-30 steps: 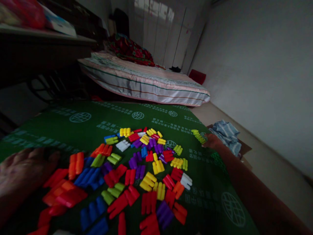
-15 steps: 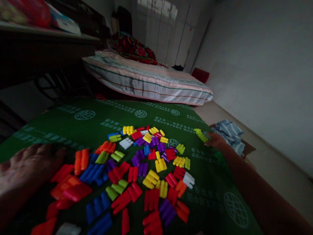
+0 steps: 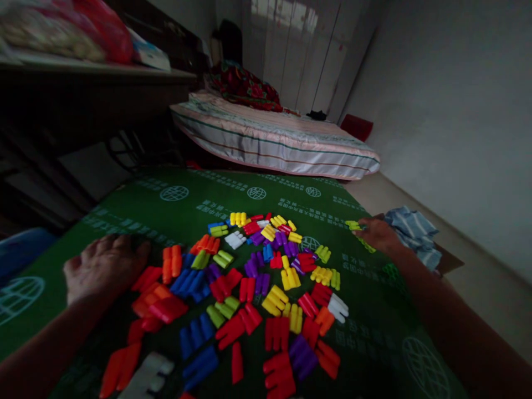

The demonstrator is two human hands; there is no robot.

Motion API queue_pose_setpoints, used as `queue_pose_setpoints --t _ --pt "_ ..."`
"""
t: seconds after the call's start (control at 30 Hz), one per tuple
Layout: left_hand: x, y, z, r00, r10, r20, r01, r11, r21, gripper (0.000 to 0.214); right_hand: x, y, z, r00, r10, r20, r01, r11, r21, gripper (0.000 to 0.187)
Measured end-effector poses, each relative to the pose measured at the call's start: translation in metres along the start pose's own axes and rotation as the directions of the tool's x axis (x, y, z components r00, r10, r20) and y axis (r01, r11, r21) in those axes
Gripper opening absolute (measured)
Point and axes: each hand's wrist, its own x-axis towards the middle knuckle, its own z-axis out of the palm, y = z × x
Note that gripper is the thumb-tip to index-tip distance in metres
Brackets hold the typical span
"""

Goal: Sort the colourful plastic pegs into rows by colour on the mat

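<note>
Many coloured plastic building blocks [image 3: 275, 300], with finger-like prongs, lie scattered over a green printed board [image 3: 137, 208]. My left hand [image 3: 103, 265] rests flat on the board at the left, fingers spread, beside orange and red blocks [image 3: 147, 278] and holding nothing. At the far right, my right hand [image 3: 377, 233] is closed on a row of lime-green blocks [image 3: 353, 225]. The hand covers the middle of that row, so only its two ends show. A dark green openwork piece [image 3: 390, 271] lies by my right forearm.
Beyond the board stands a bed [image 3: 274, 141] with a red flowered blanket [image 3: 249, 88]. A dark table [image 3: 103, 83] at the left bears a red plastic bag [image 3: 110, 33]. Striped cloth [image 3: 411, 233] lies by the board's right edge, near a white wall [image 3: 461, 111].
The view has shifted left, showing more of my left arm. My right hand has moved from the near end of the lime-green row to over its middle. The scattered blocks look unchanged.
</note>
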Motion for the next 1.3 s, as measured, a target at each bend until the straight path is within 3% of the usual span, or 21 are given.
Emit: queue_pose_setpoints --t 0.1,0.23,0.4,0.53,0.7,0.8,0.9,1.1,1.3 --pt "-0.006 0.0 -0.004 1.0 -0.011 -0.004 0.011 1.0 -0.019 0.068 -0.014 -0.044 0.002 0.983 -0.179 0.035 0.173 0.976 0.129 0.041" --pt "-0.01 0.002 -0.005 1.0 -0.01 -0.026 0.01 1.0 -0.028 0.066 -0.04 -0.105 0.004 0.907 -0.417 0.051 0.381 0.867 0.321 0.037" --pt "-0.013 0.001 -0.006 0.999 0.007 -0.043 -0.009 0.999 -0.048 0.064 -0.067 -0.169 -0.005 0.821 -0.571 0.018 0.548 0.796 0.256 0.019" --pt "-0.015 0.002 -0.007 0.999 0.012 -0.043 -0.015 0.998 -0.06 0.062 -0.085 -0.213 -0.011 0.75 -0.662 0.021 0.641 0.734 0.224 0.022" --pt "-0.016 0.004 -0.009 0.999 0.012 -0.044 -0.016 0.997 -0.069 0.061 -0.102 -0.245 -0.021 0.678 -0.735 0.035 0.716 0.67 0.194 0.02" --pt "-0.016 0.004 -0.009 0.999 0.02 -0.042 -0.023 0.997 -0.076 0.061 -0.105 -0.24 -0.03 0.654 -0.747 0.115 0.738 0.664 0.118 0.016" --pt "-0.015 0.003 -0.007 0.999 0.024 -0.043 -0.028 0.996 -0.084 0.063 -0.103 -0.214 -0.033 0.666 -0.713 0.219 0.711 0.696 0.105 0.016" --pt "-0.012 0.003 -0.002 0.999 0.023 -0.047 -0.027 0.996 -0.084 0.065 -0.09 -0.13 -0.025 0.766 -0.597 0.241 0.536 0.798 0.275 0.029" --pt "-0.007 0.001 -0.002 0.999 0.023 -0.03 -0.025 0.997 -0.073 0.068 -0.089 -0.065 -0.007 0.878 -0.425 0.221 0.371 0.895 0.248 0.04"
